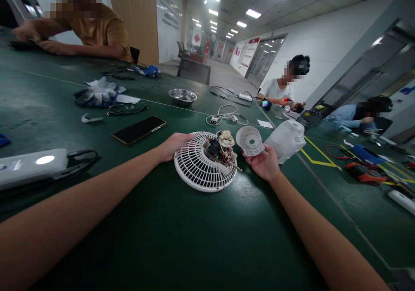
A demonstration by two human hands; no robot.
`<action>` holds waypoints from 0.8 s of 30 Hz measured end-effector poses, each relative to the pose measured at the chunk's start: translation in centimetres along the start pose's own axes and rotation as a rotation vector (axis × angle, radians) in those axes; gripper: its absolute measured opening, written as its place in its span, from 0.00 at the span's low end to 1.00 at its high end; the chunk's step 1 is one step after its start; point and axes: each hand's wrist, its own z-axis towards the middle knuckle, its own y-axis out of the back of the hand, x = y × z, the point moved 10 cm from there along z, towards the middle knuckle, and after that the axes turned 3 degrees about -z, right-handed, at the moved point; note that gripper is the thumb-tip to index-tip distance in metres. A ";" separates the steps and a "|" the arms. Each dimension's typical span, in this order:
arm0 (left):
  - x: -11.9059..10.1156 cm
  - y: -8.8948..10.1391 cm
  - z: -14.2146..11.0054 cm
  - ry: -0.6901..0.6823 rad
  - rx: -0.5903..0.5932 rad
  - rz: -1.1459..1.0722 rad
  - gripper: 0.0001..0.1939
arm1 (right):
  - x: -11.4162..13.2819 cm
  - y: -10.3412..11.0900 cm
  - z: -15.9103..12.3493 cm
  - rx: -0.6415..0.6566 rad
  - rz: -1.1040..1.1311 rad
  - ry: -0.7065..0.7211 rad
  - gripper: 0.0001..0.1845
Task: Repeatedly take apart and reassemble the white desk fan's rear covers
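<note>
A round white fan grille (197, 170) is tilted over the green table, with a dark motor (213, 149) and wires exposed at its middle. My left hand (175, 145) grips the grille by its left rim, the fingers partly hidden behind it. In my right hand (266, 163) is a white plastic motor cover (250, 140), cup-shaped with slots and a round hole, held just right of the motor and apart from it. Behind that hand stands a translucent white plastic container (287, 139).
A phone (139, 129), a metal bowl (182, 96), gloves (97, 93) and a coiled white cable (227, 117) lie beyond my hands. At left is a white device (32, 165); at right, an orange-black multimeter (365, 173). Several people sit around the table.
</note>
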 end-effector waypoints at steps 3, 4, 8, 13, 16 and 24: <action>0.0 0.2 0.0 0.002 -0.013 0.016 0.11 | -0.3 -0.2 0.0 0.025 0.026 -0.026 0.20; 0.0 0.2 0.0 0.002 -0.015 0.018 0.11 | -0.3 -0.1 0.0 0.026 0.028 -0.027 0.19; 0.0 0.0 0.0 0.005 -0.003 0.014 0.11 | -0.3 0.0 0.0 0.019 0.018 -0.029 0.18; -0.3 -0.1 -0.5 0.007 -0.030 0.015 0.10 | -0.2 0.2 0.0 -0.030 -0.037 -0.010 0.18; -0.4 -0.2 -0.6 0.005 -0.028 0.012 0.10 | -0.1 0.2 -0.1 -0.071 -0.066 0.005 0.19; -0.1 -0.1 -0.2 0.005 -0.009 -0.004 0.10 | -0.1 -0.1 -0.2 -0.090 -0.074 0.009 0.18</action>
